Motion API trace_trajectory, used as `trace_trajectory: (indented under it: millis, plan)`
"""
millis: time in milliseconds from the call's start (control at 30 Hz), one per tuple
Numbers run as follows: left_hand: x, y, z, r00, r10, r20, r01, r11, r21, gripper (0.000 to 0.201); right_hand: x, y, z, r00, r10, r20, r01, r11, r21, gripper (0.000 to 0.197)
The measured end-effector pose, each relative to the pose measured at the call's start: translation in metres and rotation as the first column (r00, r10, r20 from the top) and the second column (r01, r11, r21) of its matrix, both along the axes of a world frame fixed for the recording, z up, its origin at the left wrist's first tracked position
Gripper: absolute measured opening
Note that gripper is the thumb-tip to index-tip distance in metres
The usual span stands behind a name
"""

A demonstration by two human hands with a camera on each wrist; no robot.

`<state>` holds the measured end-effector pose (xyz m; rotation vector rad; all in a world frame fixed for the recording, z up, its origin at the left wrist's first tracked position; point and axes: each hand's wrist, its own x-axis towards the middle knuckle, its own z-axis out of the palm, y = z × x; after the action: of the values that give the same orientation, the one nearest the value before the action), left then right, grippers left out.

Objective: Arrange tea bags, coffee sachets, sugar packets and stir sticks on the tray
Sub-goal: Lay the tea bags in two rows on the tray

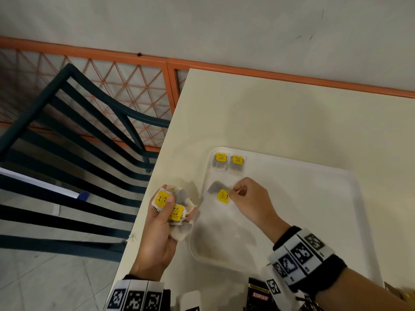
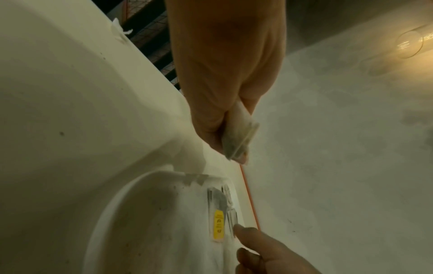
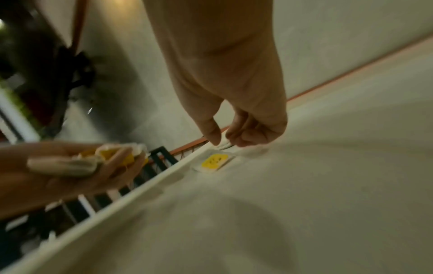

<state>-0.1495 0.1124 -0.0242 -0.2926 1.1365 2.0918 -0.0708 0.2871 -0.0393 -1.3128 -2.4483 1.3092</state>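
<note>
A white tray (image 1: 292, 209) lies on the cream table (image 1: 292, 122). Two tea bags with yellow tags (image 1: 219, 161) (image 1: 237, 163) lie side by side in its far left corner. A third tea bag (image 1: 221, 194) lies just in front of them, and my right hand (image 1: 235, 191) pinches its right end between thumb and forefinger. The right wrist view shows that pinch (image 3: 222, 144) just beyond the yellow tag (image 3: 214, 161). My left hand (image 1: 167, 207) hovers off the tray's left edge and grips a bundle of several tea bags (image 1: 179, 198), also visible in the left wrist view (image 2: 239, 137).
A dark Kopiko sachet (image 1: 260, 295) and a white packet (image 1: 190, 299) lie at the table's near edge by my wrists. A dark green slatted chair (image 1: 78, 153) stands left of the table before an orange lattice fence (image 1: 134, 86). The table's left edge runs close under my left hand.
</note>
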Motion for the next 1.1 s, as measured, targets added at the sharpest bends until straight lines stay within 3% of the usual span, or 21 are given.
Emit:
trace_trajectory:
  millis: [133, 233, 333, 600, 1100]
  plan:
    - [-0.001, -0.001, -0.001, 1.0, 0.012, 0.002, -0.012, 1.0, -0.009, 0.025, -0.001, -0.011, -0.001, 0.976, 0.212, -0.04, -0.188, 0.926, 0.326, 0.018]
    - [-0.001, -0.001, -0.001, 1.0, 0.01, -0.002, -0.01, 1.0, -0.017, 0.024, -0.004, -0.026, -0.003, 0.922, 0.381, 0.062, -0.373, 0.838, 0.398, 0.03]
    - [0.0, 0.001, 0.001, 1.0, 0.008, -0.008, -0.008, 1.0, -0.011, 0.024, -0.005, -0.035, -0.005, 0.876, 0.459, 0.149, -0.479, 0.785, 0.393, 0.034]
    - [-0.002, 0.0, 0.001, 1.0, 0.013, 0.006, -0.013, 1.0, -0.008, 0.024, 0.0, -0.026, -0.007, 0.815, 0.574, 0.076, -0.543, 0.713, 0.444, 0.029]
    - [-0.001, -0.001, 0.0, 1.0, 0.004, -0.005, -0.004, 1.0, -0.018, 0.025, 0.002, -0.024, -0.009, 0.806, 0.584, 0.094, -0.572, 0.73, 0.374, 0.045]
